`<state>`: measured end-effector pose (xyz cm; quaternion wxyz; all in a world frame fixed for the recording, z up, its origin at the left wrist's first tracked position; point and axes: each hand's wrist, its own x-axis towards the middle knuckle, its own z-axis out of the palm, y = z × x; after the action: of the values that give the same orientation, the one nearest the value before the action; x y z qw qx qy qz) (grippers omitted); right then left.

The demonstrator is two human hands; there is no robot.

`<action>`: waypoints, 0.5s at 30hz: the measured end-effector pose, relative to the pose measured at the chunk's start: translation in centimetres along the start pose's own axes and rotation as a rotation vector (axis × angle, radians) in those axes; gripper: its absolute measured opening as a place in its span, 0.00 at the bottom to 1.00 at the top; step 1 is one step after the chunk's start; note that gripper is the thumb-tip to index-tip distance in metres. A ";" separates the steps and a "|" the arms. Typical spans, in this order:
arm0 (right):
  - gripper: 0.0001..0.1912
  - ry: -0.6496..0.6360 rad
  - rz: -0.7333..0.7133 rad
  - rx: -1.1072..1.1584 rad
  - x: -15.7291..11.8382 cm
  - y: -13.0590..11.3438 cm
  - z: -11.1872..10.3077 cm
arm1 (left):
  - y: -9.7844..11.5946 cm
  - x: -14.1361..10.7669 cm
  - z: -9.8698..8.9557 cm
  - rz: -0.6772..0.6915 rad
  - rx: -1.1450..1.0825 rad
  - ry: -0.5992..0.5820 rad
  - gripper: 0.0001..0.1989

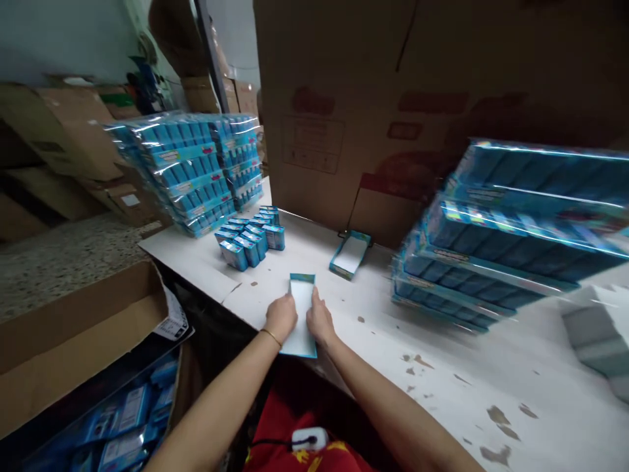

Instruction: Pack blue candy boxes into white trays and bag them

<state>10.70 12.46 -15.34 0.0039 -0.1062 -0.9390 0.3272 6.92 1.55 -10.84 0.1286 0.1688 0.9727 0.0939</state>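
Note:
A shallow blue-edged display tray [302,342] with a white inside lies at the table's front edge, between my hands. My left hand [282,317] grips its left wall, fingers curled. On the opposite wall my right hand [320,319] is closed, thumb pointing forward along the rim. Nothing lies inside this tray. Beyond it, a second tray of the same kind [350,254] rests against the large carton. To the left stand several small blue boxes [250,239] in a tight cluster.
Wrapped stacks of filled blue trays stand at left [189,174] and right [491,242]. A big brown carton [339,151] walls off the table's back. Lower left, an open carton [83,351] holds blue packs. Pale grey blocks [597,334] sit far right on the worn white tabletop [383,341].

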 end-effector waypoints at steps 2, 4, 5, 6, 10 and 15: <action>0.37 -0.026 -0.006 -0.031 -0.1 0.2 0.2 | 0.4 0.3 0.4 -0.019 -0.010 0.030 0.18; 0.36 -0.042 -0.063 -0.021 0.1 0.6 -0.4 | -0.4 0.3 0.5 -0.030 -0.024 0.041 0.17; 0.35 -0.022 -0.099 -0.014 0.5 0.7 -1.0 | -1.3 0.3 0.3 -0.029 -0.042 0.039 0.17; 0.34 0.018 -0.149 -0.009 1.1 0.6 -1.6 | -2.6 0.3 0.0 -0.028 -0.080 0.048 0.18; 0.31 0.133 -0.391 0.068 5.7 -2.4 -3.2 | -9.8 1.7 -2.2 -0.111 -0.445 0.347 0.28; 0.28 0.141 -0.423 0.269 13.8 -10.1 -1.2 | -18.6 6.3 -4.9 -0.222 -0.822 0.658 0.36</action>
<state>-4.68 8.30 -9.02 0.1517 0.0713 -0.8856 0.4331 -5.91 -14.15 -11.78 -0.1185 -0.0377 0.8567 0.5005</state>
